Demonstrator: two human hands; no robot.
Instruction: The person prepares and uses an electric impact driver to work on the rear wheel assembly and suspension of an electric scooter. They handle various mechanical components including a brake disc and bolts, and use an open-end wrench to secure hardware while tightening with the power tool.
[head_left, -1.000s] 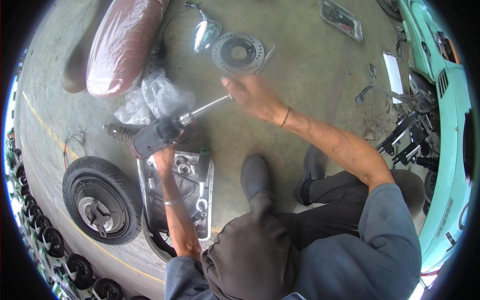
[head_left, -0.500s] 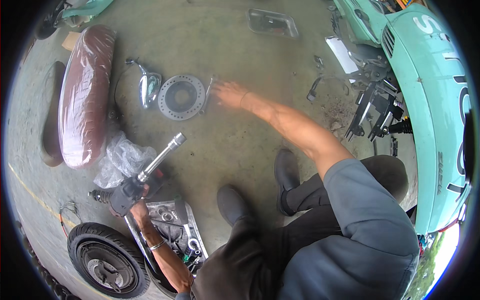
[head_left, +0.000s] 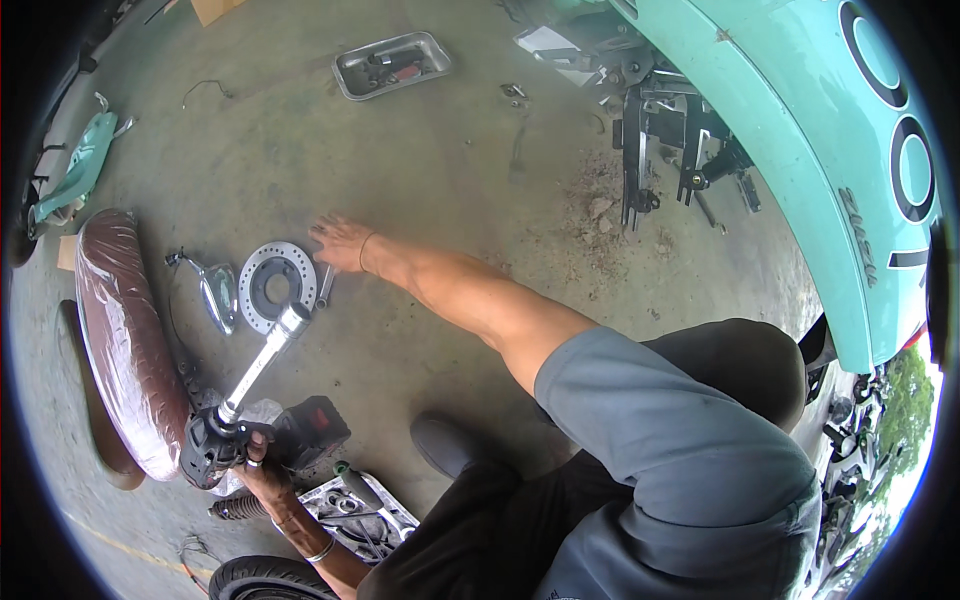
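Note:
My left hand (head_left: 262,478) is wrapped round the handle of a black cordless impact wrench (head_left: 208,447). A long chrome extension with a socket (head_left: 265,360) points up and right from its front, and a thick battery pack (head_left: 314,430) sits at its other end. My right arm stretches far forward across the floor. My right hand (head_left: 342,243) is open, fingers spread, over the upper end of a spanner (head_left: 325,287), which it hides. The spanner lies just right of a drilled brake disc (head_left: 276,262). Whether my fingers touch the spanner, I cannot tell.
A chrome mirror (head_left: 218,297) and a plastic-wrapped brown seat (head_left: 135,340) lie left of the disc. A metal tray (head_left: 430,72) with parts is farther off. Black brackets (head_left: 660,125) and a mint-green vehicle body (head_left: 800,110) stand right. A metal casing (head_left: 345,515) and tyre (head_left: 270,580) are near me.
The view has shifted, so the disc and seat sit lower and farther left. My right hand now covers the spanner's upper end. The impact wrench stays in my left hand, its socket nearer the disc in view.

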